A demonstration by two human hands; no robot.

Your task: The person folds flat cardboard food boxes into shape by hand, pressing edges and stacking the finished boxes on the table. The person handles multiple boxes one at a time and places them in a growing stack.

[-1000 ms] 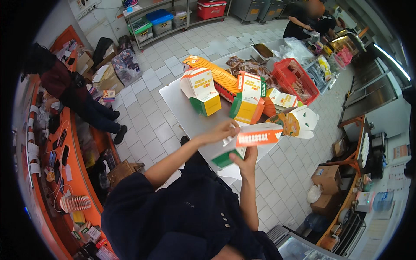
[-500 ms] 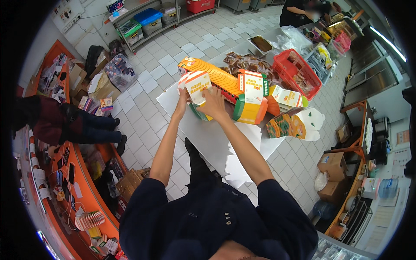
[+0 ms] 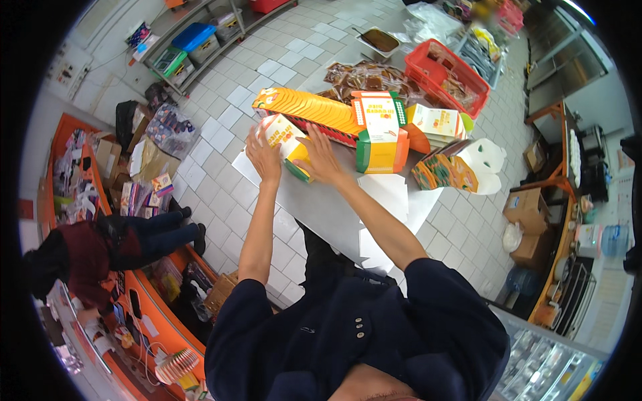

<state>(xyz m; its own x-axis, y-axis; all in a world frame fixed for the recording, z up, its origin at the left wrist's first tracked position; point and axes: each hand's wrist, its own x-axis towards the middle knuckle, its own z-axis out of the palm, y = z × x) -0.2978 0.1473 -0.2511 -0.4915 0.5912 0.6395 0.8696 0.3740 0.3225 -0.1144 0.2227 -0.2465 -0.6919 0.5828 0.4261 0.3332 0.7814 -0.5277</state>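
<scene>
The person's left hand (image 3: pixel 265 159) and right hand (image 3: pixel 324 160), fingers loosely spread, flank the white-and-yellow paper carton (image 3: pixel 283 136) between them on the counter (image 3: pixel 314 208), apparently squaring it into place, so the next move likely calls for an even, gentle release.

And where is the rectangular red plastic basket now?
In the head view, the basket is at the upper right, immediately right of the brown, plastic-wrapped packets.

pale tiled floor (image 3: pixel 461 234), orange counter (image 3: pixel 164 304) at left, metal shelving (image 3: pixel 175 27), white wall (image 3: pixel 100 73)
</scene>
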